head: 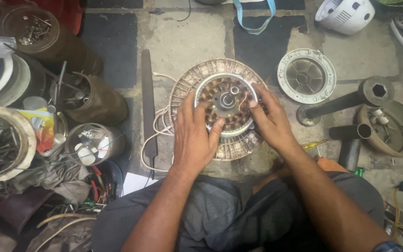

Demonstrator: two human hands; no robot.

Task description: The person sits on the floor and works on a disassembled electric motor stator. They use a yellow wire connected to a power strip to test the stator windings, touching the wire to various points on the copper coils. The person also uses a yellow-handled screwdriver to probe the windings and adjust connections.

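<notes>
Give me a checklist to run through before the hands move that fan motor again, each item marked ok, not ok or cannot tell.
1. Both hands on the motor: left hand and right hand rest on the rim of the motor. Ok.
2. Motor seated in the ribbed housing: sits centred inside it. Ok.
3. White wires free of the hands: they loop out at the left, beside the left wrist. Ok.
4. Copper windings undamaged: too small to judge. Cannot tell.
5. Dark fan blade out of the way: lies left of the housing, close to its edge. Ok.
6. Yellow screwdriver within reach: lies just beside the right forearm. Ok.
</notes>
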